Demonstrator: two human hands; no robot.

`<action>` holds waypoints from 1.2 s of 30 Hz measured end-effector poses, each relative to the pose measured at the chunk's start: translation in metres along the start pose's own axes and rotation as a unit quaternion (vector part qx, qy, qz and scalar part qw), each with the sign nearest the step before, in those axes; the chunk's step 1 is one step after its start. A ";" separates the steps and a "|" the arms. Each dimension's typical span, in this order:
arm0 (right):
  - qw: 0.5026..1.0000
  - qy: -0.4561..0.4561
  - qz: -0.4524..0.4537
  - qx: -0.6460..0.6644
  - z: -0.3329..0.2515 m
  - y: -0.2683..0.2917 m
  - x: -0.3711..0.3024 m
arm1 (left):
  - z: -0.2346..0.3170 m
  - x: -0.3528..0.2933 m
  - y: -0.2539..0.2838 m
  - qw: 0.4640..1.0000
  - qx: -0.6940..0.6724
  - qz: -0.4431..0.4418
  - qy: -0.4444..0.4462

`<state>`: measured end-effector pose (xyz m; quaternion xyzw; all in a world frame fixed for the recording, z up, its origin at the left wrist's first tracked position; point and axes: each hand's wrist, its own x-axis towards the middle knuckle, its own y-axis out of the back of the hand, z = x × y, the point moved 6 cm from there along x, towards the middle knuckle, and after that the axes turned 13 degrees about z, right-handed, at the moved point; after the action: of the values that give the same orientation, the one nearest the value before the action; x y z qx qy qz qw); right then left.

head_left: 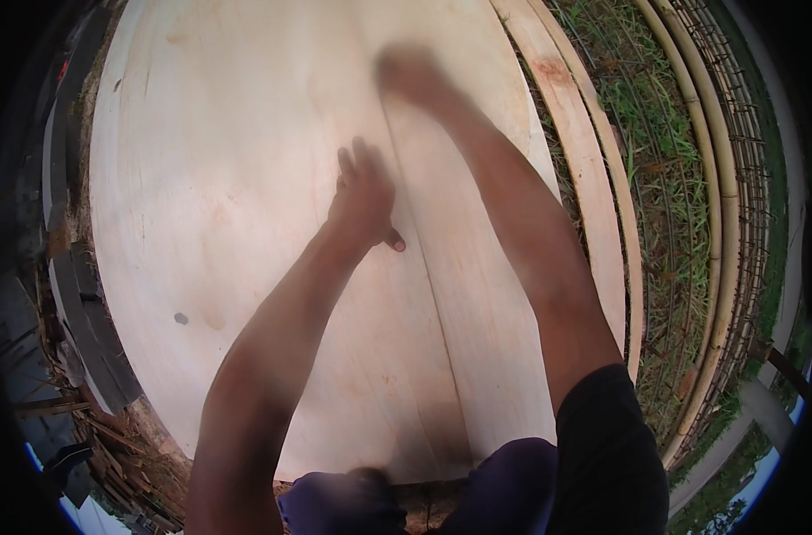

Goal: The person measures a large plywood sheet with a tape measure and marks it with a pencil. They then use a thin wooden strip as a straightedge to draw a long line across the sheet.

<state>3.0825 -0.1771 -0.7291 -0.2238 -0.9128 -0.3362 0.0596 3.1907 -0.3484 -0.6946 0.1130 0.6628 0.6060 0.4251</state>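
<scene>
A broad pale wooden sheet (246, 205), like plywood, lies flat before me. A dark straight line or seam (437, 308) runs along it from near my knees toward the far side; I cannot tell if it is a joint between two pieces. My left hand (363, 196) rests on the sheet just left of this line, its fingers stretched forward and the thumb out to the right. Farther away, my right hand (415, 76) is at the upper end of the line. Blur hides its fingers and anything they may hold.
Long planks (580, 125) lie along the sheet's right side, with grass (664, 169) and bamboo poles (722, 205) beyond. Dark grey boards (90, 330) line the left edge, near scrap wood (125, 455). My knees in purple cloth (513, 481) are at the near edge.
</scene>
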 end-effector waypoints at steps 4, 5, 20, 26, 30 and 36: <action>0.999 -0.035 0.018 0.031 0.001 0.000 -0.012 | -0.001 0.000 -0.004 0.998 0.038 0.035 -0.022; 0.998 -0.040 0.025 0.036 0.001 0.002 -0.014 | -0.001 0.000 -0.006 0.998 0.033 0.037 -0.025; 0.866 -0.390 0.175 0.258 -0.021 0.112 -0.273 | -0.002 -0.001 -0.003 0.999 0.021 0.020 -0.025; 0.820 -0.504 0.201 0.180 -0.055 0.182 -0.442 | -0.004 -0.007 0.006 0.996 0.058 0.022 -0.058; 0.800 -0.516 0.266 0.150 -0.097 0.241 -0.497 | -0.001 -0.004 0.013 0.999 0.012 -0.016 -0.030; 0.778 -0.512 0.360 0.065 -0.145 0.343 -0.541 | 0.001 0.002 0.003 0.996 0.071 -0.013 -0.061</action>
<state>3.7131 -0.2382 -0.5573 -0.6706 -0.6816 -0.0661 -0.2851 3.1895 -0.3455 -0.6925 0.1707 0.6786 0.5435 0.4636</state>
